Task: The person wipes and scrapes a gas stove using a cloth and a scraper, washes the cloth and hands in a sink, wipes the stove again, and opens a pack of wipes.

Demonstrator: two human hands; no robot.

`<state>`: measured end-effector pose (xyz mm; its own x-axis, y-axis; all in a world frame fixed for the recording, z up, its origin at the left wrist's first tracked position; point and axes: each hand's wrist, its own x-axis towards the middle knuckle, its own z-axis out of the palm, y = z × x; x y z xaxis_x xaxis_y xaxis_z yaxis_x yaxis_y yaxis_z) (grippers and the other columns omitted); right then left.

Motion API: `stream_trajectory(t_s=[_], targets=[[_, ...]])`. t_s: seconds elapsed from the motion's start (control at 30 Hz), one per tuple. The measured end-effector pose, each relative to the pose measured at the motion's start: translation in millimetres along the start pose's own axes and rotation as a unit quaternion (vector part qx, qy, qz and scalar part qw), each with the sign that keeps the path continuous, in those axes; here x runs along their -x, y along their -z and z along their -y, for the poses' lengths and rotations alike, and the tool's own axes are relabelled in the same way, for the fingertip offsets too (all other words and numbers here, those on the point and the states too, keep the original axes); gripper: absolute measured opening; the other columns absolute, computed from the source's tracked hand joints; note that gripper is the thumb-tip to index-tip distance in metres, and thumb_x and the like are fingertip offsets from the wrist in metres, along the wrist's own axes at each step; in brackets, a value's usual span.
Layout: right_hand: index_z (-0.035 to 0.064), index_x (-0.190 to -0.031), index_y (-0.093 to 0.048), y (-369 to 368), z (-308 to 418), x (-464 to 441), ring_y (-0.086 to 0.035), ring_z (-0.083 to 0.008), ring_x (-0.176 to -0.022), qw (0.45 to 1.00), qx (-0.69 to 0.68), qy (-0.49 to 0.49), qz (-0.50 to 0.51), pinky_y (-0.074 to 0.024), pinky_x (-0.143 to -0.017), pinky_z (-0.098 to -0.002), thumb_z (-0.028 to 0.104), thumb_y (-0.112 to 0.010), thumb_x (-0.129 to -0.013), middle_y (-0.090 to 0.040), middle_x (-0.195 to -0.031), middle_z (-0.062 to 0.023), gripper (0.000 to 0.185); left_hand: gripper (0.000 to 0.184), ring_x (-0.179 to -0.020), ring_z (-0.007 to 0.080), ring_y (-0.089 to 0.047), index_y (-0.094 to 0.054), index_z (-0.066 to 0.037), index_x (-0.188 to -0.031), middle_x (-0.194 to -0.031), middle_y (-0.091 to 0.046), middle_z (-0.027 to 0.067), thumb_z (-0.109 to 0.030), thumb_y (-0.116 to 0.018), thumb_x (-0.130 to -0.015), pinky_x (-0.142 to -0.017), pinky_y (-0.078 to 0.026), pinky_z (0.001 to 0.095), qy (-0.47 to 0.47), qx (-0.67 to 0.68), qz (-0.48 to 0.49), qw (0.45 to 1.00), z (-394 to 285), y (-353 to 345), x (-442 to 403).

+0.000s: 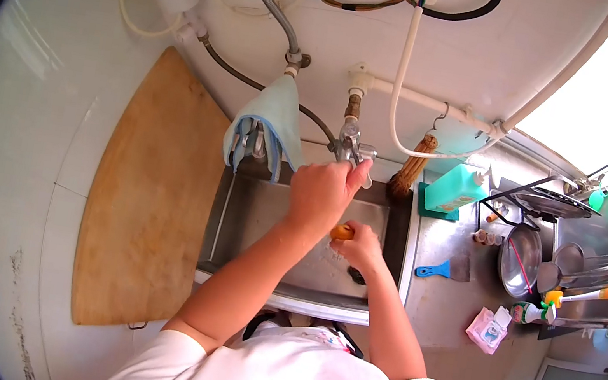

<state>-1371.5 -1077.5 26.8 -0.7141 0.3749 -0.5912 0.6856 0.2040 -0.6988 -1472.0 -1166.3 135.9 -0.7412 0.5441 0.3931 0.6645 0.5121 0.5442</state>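
Right hand (361, 246): fingers partly closed on a small round orange item (342, 231), held over the sink basin (256, 218), presumably so drips fall inside. Left hand (321, 192): curled at the faucet (350, 135), apparently to work or steady its lever; finger closure cannot be told. The twig brush (411, 164) hangs from a hook, likely to drain, at 2 o'clock from the left hand. Item position: right hand's 10 o'clock, touching its fingertips; left hand's 5 o'clock, apart.
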Motion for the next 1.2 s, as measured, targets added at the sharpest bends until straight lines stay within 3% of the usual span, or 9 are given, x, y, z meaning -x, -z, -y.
stream_trajectory(t_s=[0.07,0.23,0.53,0.6,0.67,0.8,0.9,1.0,1.2], targets=[[0.0041,-0.099,-0.066,10,11,17,-0.056,-0.012,-0.056,0.974,0.082,0.171,-0.125,-0.0456,-0.049,-0.0288,0.014,-0.075,-0.069,-0.064,-0.073,-0.0069,0.033,0.044,-0.053,0.036,-0.058,-0.061,-0.006,-0.063,-0.055,-0.057,0.0149,-0.039,-0.059,-0.092,-0.048,-0.043,0.0413,0.004,-0.012,-0.002,1.0,3,1,-3],[0.0059,-0.117,-0.056,35,46,39,-0.067,-0.024,-0.084,0.958,-0.266,0.077,0.074,-0.0575,-0.067,-0.0398,0.001,-0.066,-0.077,-0.063,-0.093,-0.0105,0.042,0.036,-0.052,0.0335,-0.057,-0.059,-0.003,-0.068,-0.057,-0.058,0.0131,-0.031,-0.064,-0.089,-0.049,-0.043,0.0396,-0.003,0.044,-0.011,0.999,16,30,-1],[0.0078,-0.127,-0.055,30,-13,27,-0.064,-0.0269,-0.091,0.67,-0.729,0.036,0.139,-0.0531,-0.085,-0.038,0.015,-0.071,-0.086,-0.061,-0.109,-0.0111,0.045,0.025,-0.092,0.0272,-0.061,-0.068,-0.011,-0.097,-0.101,-0.061,0.0087,-0.016,-0.076,-0.074,-0.075,-0.05,0.0337,-0.14,0.19,0.091,0.968,24,-64,121],[0.005,-0.122,-0.058,29,-35,23,-0.064,-0.0243,-0.096,0.679,-0.721,0.017,0.137,-0.0528,-0.086,-0.0374,0.023,-0.071,-0.088,-0.063,-0.11,-0.0133,0.041,0.023,-0.087,0.027,-0.063,-0.069,-0.009,-0.096,-0.098,-0.064,0.0094,-0.015,-0.076,-0.074,-0.072,-0.051,0.0343,-0.103,0.221,0.109,0.964,25,-88,125],[0.003,-0.12,-0.061,32,-49,24,-0.065,-0.0186,-0.09,0.87,-0.481,0.112,0.016,-0.0543,-0.08,-0.0308,0.021,-0.073,-0.086,-0.066,-0.101,-0.0109,0.04,0.021,-0.082,0.0267,-0.066,-0.071,-0.008,-0.095,-0.096,-0.067,0.01,-0.013,-0.076,-0.074,-0.07,-0.052,0.0349,-0.058,0.25,0.127,0.958,13,-104,123],[0.0017,-0.131,-0.056,51,-62,30,-0.053,-0.0073,-0.07,0.89,-0.431,0.137,-0.06,-0.0454,-0.062,-0.0219,0.005,-0.07,-0.079,-0.059,-0.082,-0.0012,0.053,0.015,-0.072,0.0236,-0.069,-0.073,-0.005,-0.093,-0.085,-0.072,0.0119,-0.004,-0.072,-0.078,-0.068,-0.054,0.0321,0.118,0.326,0.211,0.914,-7,-120,121],[0.0008,-0.126,-0.056,55,-91,26,-0.06,-0.0131,-0.073,0.872,-0.482,0.047,-0.071,-0.0545,-0.066,-0.0263,-0.004,-0.067,-0.076,-0.058,-0.085,-0.0038,0.051,0.009,-0.075,0.0167,-0.069,-0.069,0.004,-0.087,-0.085,-0.071,0.0075,-0.005,-0.066,-0.085,-0.068,-0.056,0.0276,0.288,0.581,0.177,0.74,15,-121,122],[-0.0005,-0.117,-0.057,51,-122,17,-0.065,-0.0229,-0.082,0.842,-0.53,-0.044,-0.097,-0.0615,-0.072,-0.037,-0.013,-0.059,-0.073,-0.057,-0.092,-0.0078,0.046,0.027,-0.083,0.0268,-0.068,-0.066,-0.01,-0.105,-0.105,-0.067,0.0132,-0.004,-0.065,-0.079,-0.073,-0.057,0.0391,0.189,0.131,0.285,0.931,83,-196,164],[0.001,-0.116,-0.058,50,-153,7,-0.065,-0.0225,-0.085,0.854,-0.498,-0.077,-0.129,-0.0611,-0.071,-0.0344,-0.015,-0.057,-0.074,-0.055,-0.103,-0.0103,0.045,0.049,-0.117,0.0315,-0.054,-0.052,-0.019,-0.126,-0.142,-0.034,0.0145,-0.006,-0.062,-0.08,-0.082,-0.055,0.044,-0.044,-0.113,0.451,0.884,84,-311,223]])
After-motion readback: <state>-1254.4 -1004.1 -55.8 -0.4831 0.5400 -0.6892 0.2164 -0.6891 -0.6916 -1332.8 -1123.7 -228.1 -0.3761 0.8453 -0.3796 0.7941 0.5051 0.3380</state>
